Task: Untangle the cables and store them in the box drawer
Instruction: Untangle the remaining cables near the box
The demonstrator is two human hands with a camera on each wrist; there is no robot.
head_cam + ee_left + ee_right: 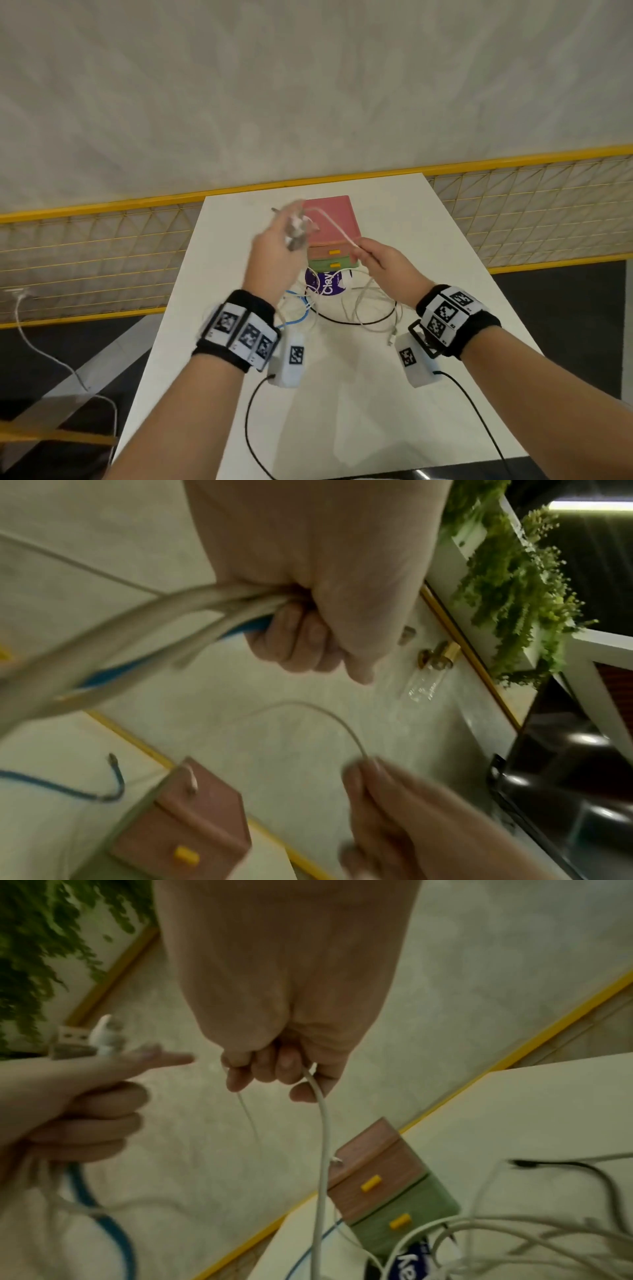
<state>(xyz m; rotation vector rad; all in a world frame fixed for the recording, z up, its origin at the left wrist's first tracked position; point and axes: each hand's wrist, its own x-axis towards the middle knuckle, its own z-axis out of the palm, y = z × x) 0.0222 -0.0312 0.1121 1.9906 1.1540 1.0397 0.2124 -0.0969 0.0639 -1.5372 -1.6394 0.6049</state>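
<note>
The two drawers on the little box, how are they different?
The top drawer is pinkish brown, like the box's lid; the bottom drawer is green. The top drawer sits above and the bottom drawer is right next to the table, with the purple sticker just in front of it. Both are pushed shut and both have a small yellow handle.

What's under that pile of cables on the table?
A purple-and-white sticker shows under the cables, on the white table. Its lettering is partly covered, so it cannot be read whole.
</note>
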